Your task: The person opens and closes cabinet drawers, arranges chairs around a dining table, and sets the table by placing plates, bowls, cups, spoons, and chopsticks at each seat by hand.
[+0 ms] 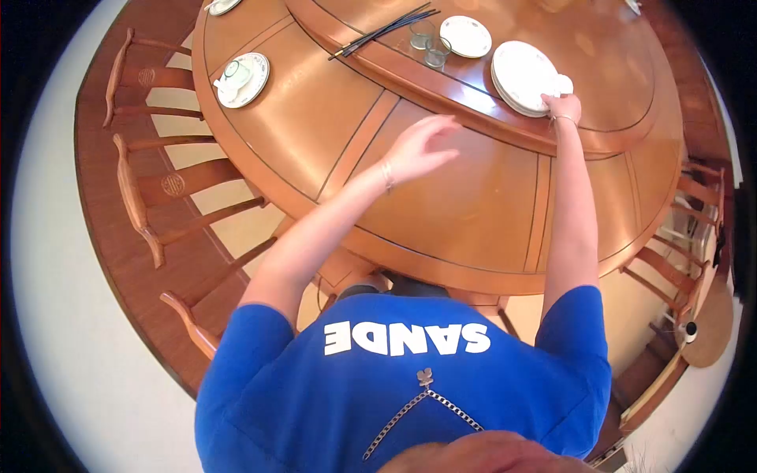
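My right hand (pixel 562 107) is at the near right edge of a stack of white plates (pixel 524 77) on the raised round centre of the wooden table (pixel 473 181). Its fingers are closed on the plates' rim, beside a small white piece (pixel 563 84) too small to make out. My left hand (pixel 426 147) hovers over the table's lower ring, left of the stack, fingers apart and empty. Behind it on the raised centre are two clear glasses (pixel 437 54), a smaller white plate (pixel 466 36) and several dark chopsticks (pixel 386 31).
A place setting with a plate, bowl and cup (pixel 243 80) sits at the table's left side. Wooden chairs (pixel 177 185) stand along the left, and more chairs (pixel 670 268) on the right. The raised centre's curved edge (pixel 465 118) crosses the table.
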Tool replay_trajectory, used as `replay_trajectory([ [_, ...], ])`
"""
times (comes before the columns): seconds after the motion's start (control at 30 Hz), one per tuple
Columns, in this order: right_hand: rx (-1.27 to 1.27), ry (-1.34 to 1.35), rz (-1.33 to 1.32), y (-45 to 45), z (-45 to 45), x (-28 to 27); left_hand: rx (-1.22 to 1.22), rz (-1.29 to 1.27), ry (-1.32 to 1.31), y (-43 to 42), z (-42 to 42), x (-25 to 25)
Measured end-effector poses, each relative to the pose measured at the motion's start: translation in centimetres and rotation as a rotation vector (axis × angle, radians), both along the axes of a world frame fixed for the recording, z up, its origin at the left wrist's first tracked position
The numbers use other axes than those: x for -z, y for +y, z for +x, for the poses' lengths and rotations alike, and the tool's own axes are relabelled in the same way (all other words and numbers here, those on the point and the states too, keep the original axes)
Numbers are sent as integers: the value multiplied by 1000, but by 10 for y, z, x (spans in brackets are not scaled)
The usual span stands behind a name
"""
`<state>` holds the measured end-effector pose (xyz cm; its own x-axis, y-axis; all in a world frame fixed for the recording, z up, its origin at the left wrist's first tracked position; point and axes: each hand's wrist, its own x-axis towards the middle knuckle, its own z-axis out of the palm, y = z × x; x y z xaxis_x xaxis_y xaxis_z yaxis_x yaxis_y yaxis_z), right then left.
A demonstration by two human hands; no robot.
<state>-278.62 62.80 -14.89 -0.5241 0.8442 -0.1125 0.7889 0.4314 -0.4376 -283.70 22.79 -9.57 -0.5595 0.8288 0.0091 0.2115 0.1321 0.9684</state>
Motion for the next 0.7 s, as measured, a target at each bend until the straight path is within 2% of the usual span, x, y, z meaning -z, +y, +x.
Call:
replay_trajectory([
  [0.03,12,37,-22,2,7,3,16,59,-134,30,-7,10],
  [0.07,16,74,-44,6,7,8,30,-22,-268,61,-19,18],
  [0.1,21,101,-71,12,6,16,-24,8,-435,88,-28,32],
  [0.13,1,102,-58,11,3,16,-133,-15,-396,118,-37,43],
  [0.17,36,147,-90,6,6,12,-225,38,-649,138,-40,43],
  [0.2,68,187,-126,6,8,10,-246,69,-682,156,-46,47],
  [0.23,46,181,-118,6,10,9,-300,-1,-560,169,-47,53],
  [0.27,90,246,-263,6,12,9,-355,-75,-438,180,-47,56],
  [0.3,136,308,-412,5,14,8,-331,-73,-432,194,-53,72],
  [0.4,265,520,-564,-8,19,2,-392,2,-463,218,-51,96],
  [0.43,230,460,-575,-10,21,-4,-470,-88,-325,226,-53,107],
  [0.47,286,380,-581,-20,21,-19,-509,-119,-339,218,-47,88],
  [0.5,219,488,-616,-10,30,-2,-508,-202,-371,204,-44,55],
  [0.53,251,564,-664,-17,31,-11,-577,-128,-340,210,-40,60],
  [0.57,235,525,-684,-13,35,-14,-589,-162,-242,219,-40,65],
  [0.6,212,628,-728,-17,40,-18,-618,-174,-249,223,-38,59],
  [0.67,157,682,-644,-40,47,-21,-654,-74,-425,206,-32,50],
  [0.7,145,679,-644,-49,52,-25,-664,-68,-426,199,-29,46],
])
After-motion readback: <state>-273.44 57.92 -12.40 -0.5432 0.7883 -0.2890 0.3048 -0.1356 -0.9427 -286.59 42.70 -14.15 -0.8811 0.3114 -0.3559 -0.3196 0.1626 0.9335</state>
